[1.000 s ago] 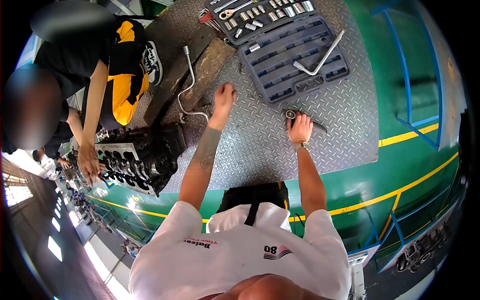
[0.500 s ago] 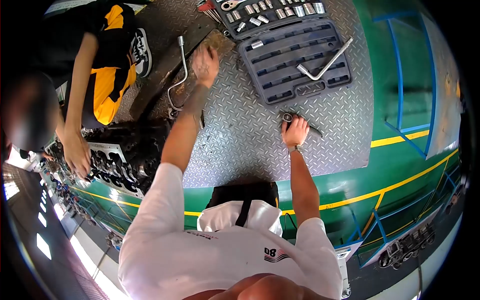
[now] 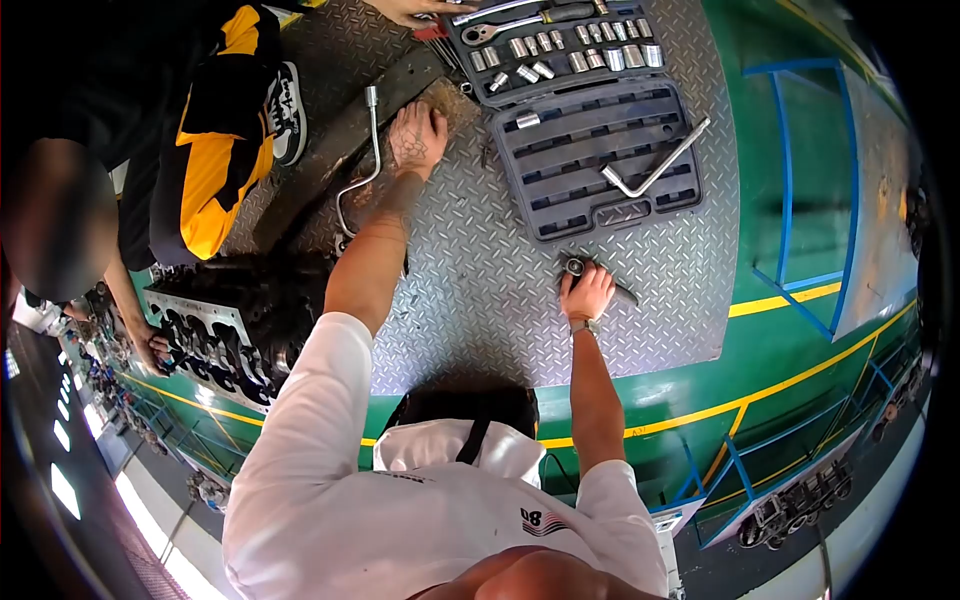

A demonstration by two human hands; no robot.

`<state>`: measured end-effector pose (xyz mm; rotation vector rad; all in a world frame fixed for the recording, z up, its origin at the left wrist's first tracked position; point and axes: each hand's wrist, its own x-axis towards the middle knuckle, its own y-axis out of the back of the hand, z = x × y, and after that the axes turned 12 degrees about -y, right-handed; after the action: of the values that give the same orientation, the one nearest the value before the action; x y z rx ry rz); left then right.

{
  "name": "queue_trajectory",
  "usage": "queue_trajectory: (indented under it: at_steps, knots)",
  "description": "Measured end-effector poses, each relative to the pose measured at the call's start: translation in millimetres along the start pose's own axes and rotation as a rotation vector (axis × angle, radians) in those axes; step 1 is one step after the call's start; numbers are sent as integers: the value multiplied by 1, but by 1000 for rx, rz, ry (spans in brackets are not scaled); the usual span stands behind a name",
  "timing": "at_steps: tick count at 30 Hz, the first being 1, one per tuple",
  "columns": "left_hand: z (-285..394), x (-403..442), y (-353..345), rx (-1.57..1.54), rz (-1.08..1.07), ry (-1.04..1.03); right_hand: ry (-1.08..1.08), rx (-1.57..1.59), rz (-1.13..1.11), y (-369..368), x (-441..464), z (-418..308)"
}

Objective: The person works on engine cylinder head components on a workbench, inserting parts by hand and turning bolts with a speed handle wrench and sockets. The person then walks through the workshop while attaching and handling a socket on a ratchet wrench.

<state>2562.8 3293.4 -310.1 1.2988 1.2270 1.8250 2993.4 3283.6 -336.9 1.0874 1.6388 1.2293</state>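
My left hand (image 3: 417, 140) lies on the wooden block (image 3: 456, 100), its fingers a little apart and nothing visible in them. Beside it on the left is a bent speed-handle wrench (image 3: 376, 140) with a socket end. My right hand (image 3: 588, 291) is wrapped round a ratchet, whose round head (image 3: 574, 267) and dark handle end (image 3: 626, 297) stick out on either side. Above that hand, the open socket case (image 3: 600, 150) holds rows of sockets (image 3: 594, 59) and another ratchet (image 3: 478, 35). An L-shaped wrench (image 3: 655, 160) rests across its lower half.
An engine block (image 3: 235, 320) stands at the left, with a co-worker's hand (image 3: 150, 350) at its edge. Another hand (image 3: 415, 10) reaches in at the top, near red-held hex keys (image 3: 437, 42). A co-worker's shoe (image 3: 287, 115) is on the metal plate (image 3: 480, 290).
My left hand has moved up and left from the bare plate onto the wooden block. My right hand stays on the ratchet. A co-worker's hand has appeared at the top.
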Motion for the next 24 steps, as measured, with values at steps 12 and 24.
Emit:
queue_trajectory:
  at_steps: [12,24]
  knots:
    - [-6,4,4,11,-37,-5,-15,-7,-21,-2,-1,0]
    - [-6,4,2,26,-27,-8,-31,-11,-162,-8,3,7]
